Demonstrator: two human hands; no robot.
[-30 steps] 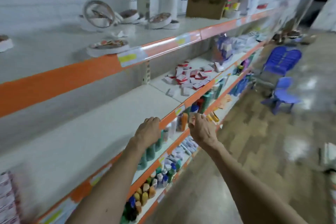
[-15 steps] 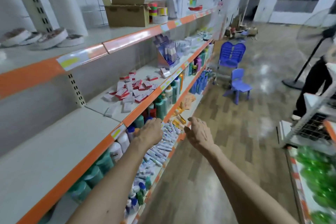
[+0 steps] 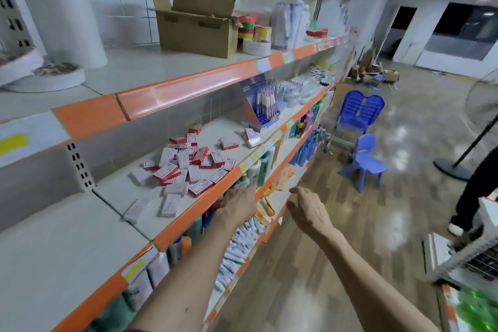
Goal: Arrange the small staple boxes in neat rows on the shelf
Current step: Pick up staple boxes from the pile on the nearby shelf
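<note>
Several small red-and-white staple boxes (image 3: 186,167) lie in a loose heap on the grey middle shelf (image 3: 151,213), which has an orange front edge. A few more boxes (image 3: 229,144) lie apart further right. My left hand (image 3: 239,201) reaches forward just in front of the shelf's orange edge, below and right of the heap, fingers apart and holding nothing. My right hand (image 3: 307,210) hovers over the aisle to the right of it, fingers spread and empty.
A pen display box (image 3: 262,105) stands right of the heap. An open cardboard box (image 3: 196,24) and tape rolls (image 3: 250,32) sit on the top shelf. Bottles and tubes fill the lower shelves. Blue chairs (image 3: 363,159) and a person's legs (image 3: 474,197) are in the aisle.
The view has moved along the aisle, so the heap of staple boxes is now much closer. Both hands stay outstretched and empty, now level with the heap's shelf edge.
</note>
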